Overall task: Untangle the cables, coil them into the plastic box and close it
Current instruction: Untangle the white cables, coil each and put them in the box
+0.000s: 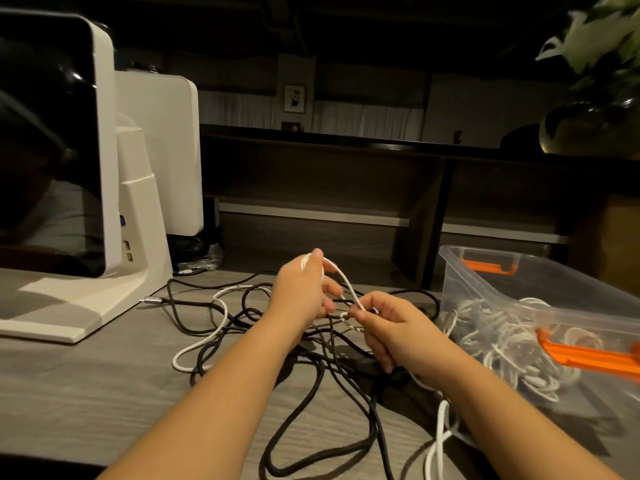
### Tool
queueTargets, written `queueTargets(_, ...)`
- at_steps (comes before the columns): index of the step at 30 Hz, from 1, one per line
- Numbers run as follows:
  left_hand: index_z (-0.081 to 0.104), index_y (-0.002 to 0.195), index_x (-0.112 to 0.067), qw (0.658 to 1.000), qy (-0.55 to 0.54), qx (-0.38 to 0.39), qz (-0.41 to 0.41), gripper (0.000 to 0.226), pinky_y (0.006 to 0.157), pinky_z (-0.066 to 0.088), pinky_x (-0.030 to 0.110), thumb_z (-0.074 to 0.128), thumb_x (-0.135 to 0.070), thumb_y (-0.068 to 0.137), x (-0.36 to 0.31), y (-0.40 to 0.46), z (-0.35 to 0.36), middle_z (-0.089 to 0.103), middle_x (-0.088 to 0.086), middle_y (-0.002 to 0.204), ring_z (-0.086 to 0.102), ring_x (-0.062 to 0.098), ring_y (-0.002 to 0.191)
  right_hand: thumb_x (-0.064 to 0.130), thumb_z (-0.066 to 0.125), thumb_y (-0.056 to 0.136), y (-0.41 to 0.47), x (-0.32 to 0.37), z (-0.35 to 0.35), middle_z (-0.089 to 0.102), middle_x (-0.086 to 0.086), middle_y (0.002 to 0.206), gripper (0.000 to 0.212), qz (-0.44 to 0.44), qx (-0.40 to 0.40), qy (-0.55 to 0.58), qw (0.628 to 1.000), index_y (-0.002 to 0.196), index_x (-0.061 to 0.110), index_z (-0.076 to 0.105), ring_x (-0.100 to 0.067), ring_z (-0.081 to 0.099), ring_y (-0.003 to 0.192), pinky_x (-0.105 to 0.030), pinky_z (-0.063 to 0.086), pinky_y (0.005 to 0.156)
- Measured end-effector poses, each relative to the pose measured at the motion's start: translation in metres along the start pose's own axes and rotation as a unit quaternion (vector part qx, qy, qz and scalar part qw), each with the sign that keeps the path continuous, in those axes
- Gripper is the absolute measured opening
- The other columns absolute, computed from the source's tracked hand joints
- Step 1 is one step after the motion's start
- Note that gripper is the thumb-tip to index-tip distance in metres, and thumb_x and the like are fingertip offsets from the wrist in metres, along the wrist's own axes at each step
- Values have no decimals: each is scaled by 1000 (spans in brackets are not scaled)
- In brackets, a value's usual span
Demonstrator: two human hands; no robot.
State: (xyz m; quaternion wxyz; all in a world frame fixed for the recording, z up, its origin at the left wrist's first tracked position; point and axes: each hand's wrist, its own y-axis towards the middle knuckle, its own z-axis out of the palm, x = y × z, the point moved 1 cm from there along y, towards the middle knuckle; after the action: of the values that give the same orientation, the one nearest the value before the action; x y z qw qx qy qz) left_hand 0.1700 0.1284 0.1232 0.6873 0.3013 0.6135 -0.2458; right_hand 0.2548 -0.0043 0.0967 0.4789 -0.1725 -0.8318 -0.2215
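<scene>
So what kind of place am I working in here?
Probably a shop or café counter: a white point-of-sale terminal stands on the grey wood-grain counter, facing dark wooden shelving and a potted plant.

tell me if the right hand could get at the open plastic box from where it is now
Probably yes. The plastic box sits open beside the right hand, nothing between them, but that hand pinches the white cable.
</scene>
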Motion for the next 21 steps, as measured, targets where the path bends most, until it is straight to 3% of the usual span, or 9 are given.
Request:
queueTargets(3, 65, 101, -13, 991, -85, -90, 60, 41, 69, 57, 28, 33, -38, 108, -2, 3, -4, 74, 7, 74, 74, 20, 74, 25, 46, 103, 0, 3, -1, 48, 3, 50, 19, -9, -6, -55, 998, 98, 15, 61, -11, 41, 41, -24, 39, 46)
queueTargets(6, 66, 98, -20, 973, -142, -161, 84, 40, 85, 55, 36, 32, -39, 108, -3, 7, -14, 74, 0, 88, 72, 19, 94, 27, 45, 103, 1, 3, -3, 46, 6, 53, 27, -25, -40, -81, 996, 91, 20, 67, -9, 40, 48, -26, 37, 49)
queueTargets(9, 64, 103, -18, 937, -335, -98, 21, 38, 92, 53, 43, 33, -39, 108, -6, 7, -18, 72, 1, 107, 70, 21, 102, 31, 45, 102, 2, 2, 0, 48, 12, 53, 23, -34, -33, -140, 989, 93, 27, 66, -3, 41, 49, -21, 36, 52)
queueTargets(12, 62, 100, -17, 881, -472, -46, -8, 36, 68, 57, 34, 36, -40, 108, -12, 4, -19, 74, -1, 85, 73, 15, 71, 30, 44, 103, 1, 2, 2, 54, 4, 60, 16, -45, -47, -141, 988, 95, 27, 57, -7, 46, 54, -25, 41, 55)
queueTargets(14, 61, 93, -18, 864, -499, -63, 3, 36, 47, 45, 21, 36, -41, 107, -13, 4, -23, 62, -6, 66, 56, 6, 48, 29, 44, 103, 0, 3, 4, 62, 1, 70, 16, -53, -27, -203, 977, 93, 28, 57, -11, 55, 62, -28, 49, 63)
queueTargets(16, 58, 91, -19, 856, -508, -91, 21, 35, 39, 31, 17, 36, -41, 107, -12, 6, -28, 52, -8, 59, 38, 4, 42, 30, 47, 102, 1, 4, 8, 63, 6, 78, 16, -60, 11, -260, 964, 93, 29, 59, -9, 59, 71, -31, 52, 71)
queueTargets(18, 57, 92, -19, 878, -457, -137, 52, 32, 39, 26, 18, 36, -38, 108, -12, 7, -32, 48, -8, 59, 32, 5, 43, 32, 47, 102, 2, 4, 11, 59, 12, 78, 15, -69, 25, -284, 956, 95, 31, 61, -5, 57, 73, -30, 50, 71)
queueTargets(21, 54, 90, -20, 926, -239, -225, 184, 30, 43, 29, 21, 34, -31, 109, -11, 9, -37, 48, -7, 62, 36, 6, 48, 36, 45, 102, 1, 5, 11, 56, 16, 76, 13, -91, 29, -307, 947, 102, 32, 58, 0, 54, 70, -24, 45, 65)
